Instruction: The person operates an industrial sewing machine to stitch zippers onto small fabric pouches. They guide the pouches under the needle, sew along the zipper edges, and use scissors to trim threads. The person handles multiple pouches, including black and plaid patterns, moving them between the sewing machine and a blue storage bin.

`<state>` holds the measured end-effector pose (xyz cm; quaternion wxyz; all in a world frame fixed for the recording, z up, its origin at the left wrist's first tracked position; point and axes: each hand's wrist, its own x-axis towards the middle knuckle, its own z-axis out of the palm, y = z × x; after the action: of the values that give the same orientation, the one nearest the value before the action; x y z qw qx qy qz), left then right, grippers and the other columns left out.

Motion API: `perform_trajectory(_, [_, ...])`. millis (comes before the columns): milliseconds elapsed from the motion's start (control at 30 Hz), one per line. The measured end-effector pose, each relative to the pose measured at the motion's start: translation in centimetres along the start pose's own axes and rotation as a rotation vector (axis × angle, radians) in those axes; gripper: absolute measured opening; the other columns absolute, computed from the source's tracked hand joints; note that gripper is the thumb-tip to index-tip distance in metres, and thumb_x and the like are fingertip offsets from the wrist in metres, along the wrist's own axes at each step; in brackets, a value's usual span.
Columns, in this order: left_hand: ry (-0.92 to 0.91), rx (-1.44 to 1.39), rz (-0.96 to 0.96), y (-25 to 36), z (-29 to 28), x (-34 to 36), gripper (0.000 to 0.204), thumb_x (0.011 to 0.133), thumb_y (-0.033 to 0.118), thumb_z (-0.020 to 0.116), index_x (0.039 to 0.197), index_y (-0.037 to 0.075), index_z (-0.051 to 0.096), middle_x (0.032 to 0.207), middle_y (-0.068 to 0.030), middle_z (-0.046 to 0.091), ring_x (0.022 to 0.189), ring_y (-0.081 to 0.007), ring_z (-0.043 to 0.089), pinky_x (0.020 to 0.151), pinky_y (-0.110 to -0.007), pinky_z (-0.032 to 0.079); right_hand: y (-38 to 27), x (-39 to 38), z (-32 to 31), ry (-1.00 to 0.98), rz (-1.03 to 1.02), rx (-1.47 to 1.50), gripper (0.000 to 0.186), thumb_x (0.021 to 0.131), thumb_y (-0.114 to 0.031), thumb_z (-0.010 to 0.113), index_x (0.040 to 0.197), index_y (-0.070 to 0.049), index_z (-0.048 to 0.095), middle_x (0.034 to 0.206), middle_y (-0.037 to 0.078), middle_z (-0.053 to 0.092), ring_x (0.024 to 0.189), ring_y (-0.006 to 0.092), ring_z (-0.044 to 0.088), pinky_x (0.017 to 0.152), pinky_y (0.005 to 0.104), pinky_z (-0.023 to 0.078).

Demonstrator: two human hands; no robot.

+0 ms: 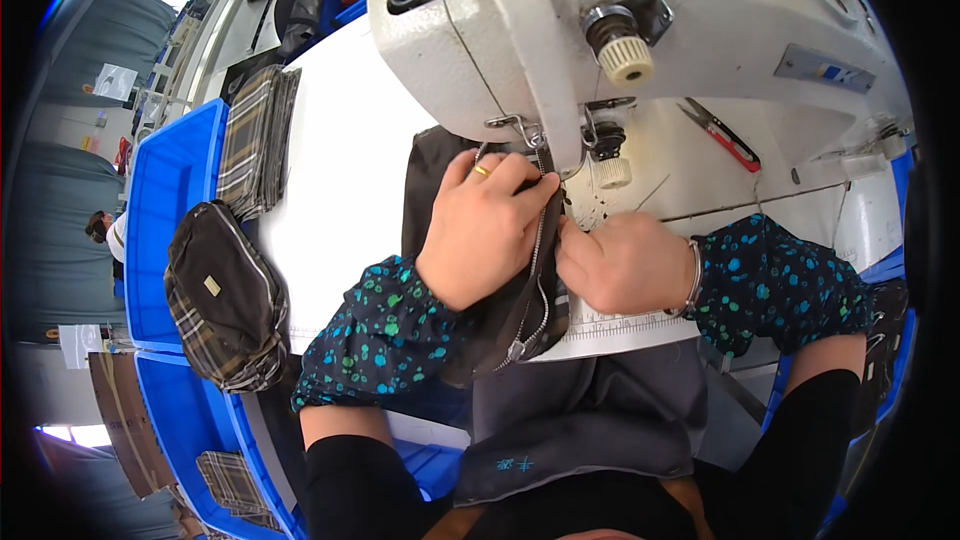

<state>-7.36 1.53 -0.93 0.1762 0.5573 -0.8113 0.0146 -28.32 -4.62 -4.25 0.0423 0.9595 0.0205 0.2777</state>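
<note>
A black fabric piece with a metal zipper (541,312) lies on the white bed of a sewing machine (470,70), its far end under the needle area. My left hand (483,225), with a ring on one finger, presses down on this fabric. Its thumb and fingertips close on the zipper's edge just in front of the presser foot. On the other side, my right hand (625,260) has curled fingers and pinches the right edge of the same piece. The zipper's slider hangs toward the near edge of the bed. The needle tip is hidden.
Red-handled thread snips (722,135) lie right of the needle. At left, a finished black and plaid pouch (222,290) leans on blue bins (172,140), near stacked plaid panels (258,140). A ruler strip (620,325) edges the bed. Other people are far off.
</note>
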Motion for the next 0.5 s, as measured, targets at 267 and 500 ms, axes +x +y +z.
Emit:
perform_trajectory(267, [-0.11,-0.071,0.076,-0.1,-1.3,-0.4,0.024,0.084,0.017,0.076,0.108,0.012,0.079,0.102,-0.0009,0.065,0.107,-0.0227,0.064,0.112,-0.065,0.037,-1.3,-0.4,-0.7,-0.029,-0.058,-0.062,0.019,0.077,-0.017,0.066,0.077,0.002,0.068,0.085,0.027,0.07,0.052,0.0181,0.059,0.043,0.0299,0.043])
perform_trajectory(500, [-0.128,0.044,0.12,2.0,-1.8,-1.7,0.03,0.083,0.017,0.08,0.113,0.013,0.079,0.109,-0.0004,0.069,0.116,-0.0245,0.066,0.112,-0.06,0.039,-3.3,-0.5,-1.7,-0.027,-0.104,-0.112,0.023,0.076,-0.017,0.065,0.078,0.006,0.071,0.088,0.034,0.072,0.055,0.018,0.062,0.045,0.0271,0.043])
